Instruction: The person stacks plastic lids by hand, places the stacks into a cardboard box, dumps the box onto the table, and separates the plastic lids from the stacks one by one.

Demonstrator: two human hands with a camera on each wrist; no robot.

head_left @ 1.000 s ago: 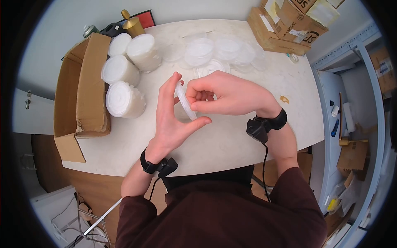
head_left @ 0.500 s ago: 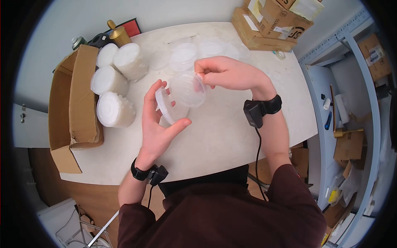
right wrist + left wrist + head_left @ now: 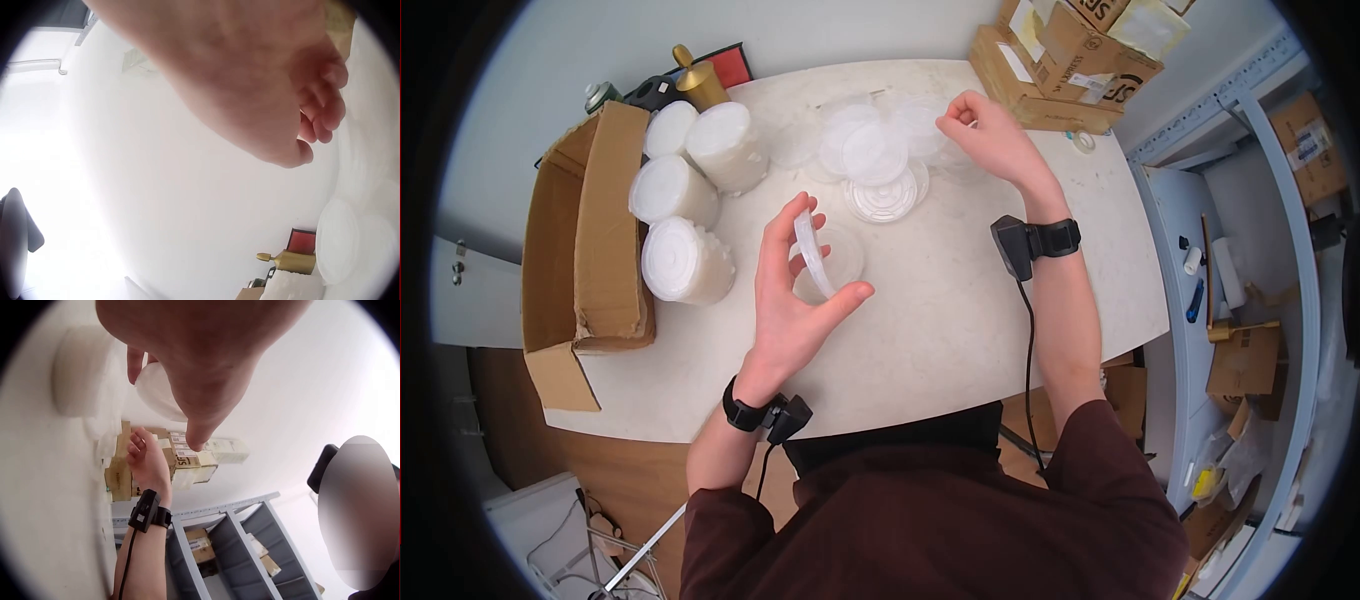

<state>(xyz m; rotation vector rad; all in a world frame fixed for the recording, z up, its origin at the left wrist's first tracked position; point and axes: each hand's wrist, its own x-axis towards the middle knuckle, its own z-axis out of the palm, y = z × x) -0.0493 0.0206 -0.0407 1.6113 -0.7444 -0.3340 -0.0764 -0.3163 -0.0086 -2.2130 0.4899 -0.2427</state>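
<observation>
My left hand (image 3: 785, 295) holds a clear plastic lid (image 3: 811, 255) edge-on between its thumb and fingers, raised over the table. In the left wrist view, part of the lid (image 3: 159, 390) shows beyond the palm. Behind the fingers, another clear round piece (image 3: 847, 257) shows over the tabletop. My right hand (image 3: 995, 140) is lifted at the far right of the loose lids, fingers loosely curled, holding nothing. A pale lid (image 3: 875, 153) overlaps the spread of lids; a ridged lid (image 3: 882, 203) lies at their near side. In the right wrist view, a lid (image 3: 337, 240) appears apart from the hand.
Several stacks of lids (image 3: 688, 262) stand at the left beside an open cardboard box (image 3: 612, 230). A brass pestle-and-mortar-like object (image 3: 700, 82) is behind them. Shipping boxes (image 3: 1050, 95) and a tape roll (image 3: 1083, 142) sit at the back right. Grey shelving (image 3: 1210, 190) is beyond the table.
My right hand pulled a clear lid away from my left hand, let it go over the spread of lids, and moved back and right. My left hand keeps its grip.
</observation>
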